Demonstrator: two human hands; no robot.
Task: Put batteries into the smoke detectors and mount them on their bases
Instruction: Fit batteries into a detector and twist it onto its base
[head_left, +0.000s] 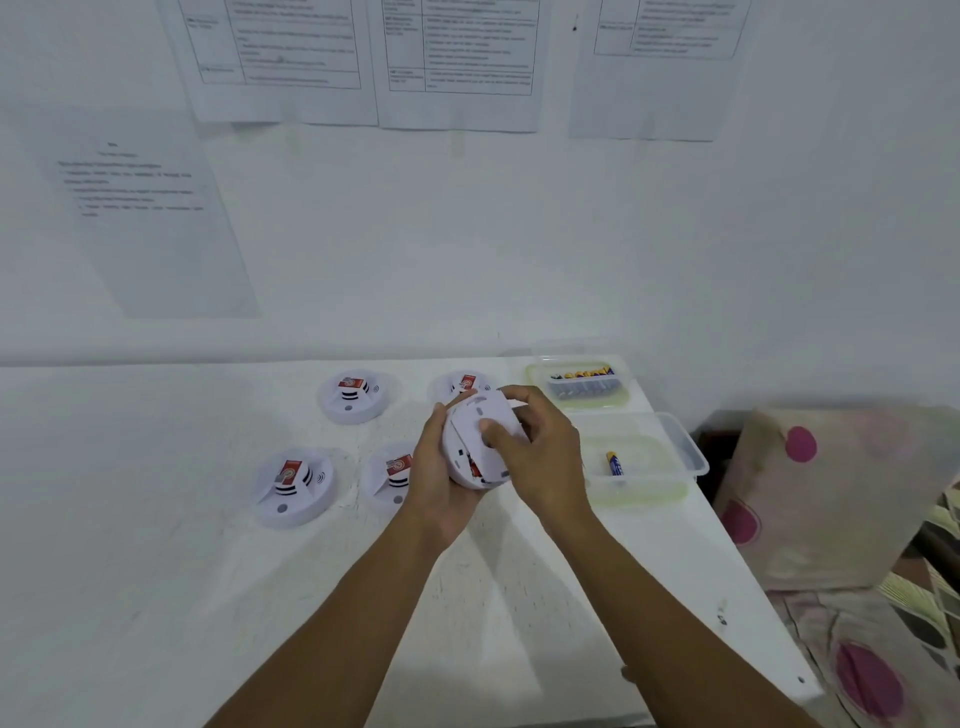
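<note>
Nearest the camera, two bare forearms are reaching out over the white table (156, 597). The left hand (436, 483) is cupping a smoke detector (470, 441) from below and behind, fingers wrapped round its rim, while the right hand (540, 457) is pressing a round white base (488, 415) against its back — thumb flat on the plate, fingers curled over the far edge. The two parts are touching but sitting skewed, with a gap at the lower edge where something red is showing; the base is probably not yet locked.

The detector looks like light, stiff, smooth plastic — likely slippery on the faces, so the rim is the place to be holding it, twisting the base by its edge rather than squeezing the thin shell.

Just beyond, four more detectors (293, 486) are lying face up on the table in two rows. To the right, a clear tray (691, 452) is holding a single battery (614, 462), and behind it a smaller container (621, 395) is holding several batteries. Printed sheets (457, 62) are hanging on the wall.
</note>
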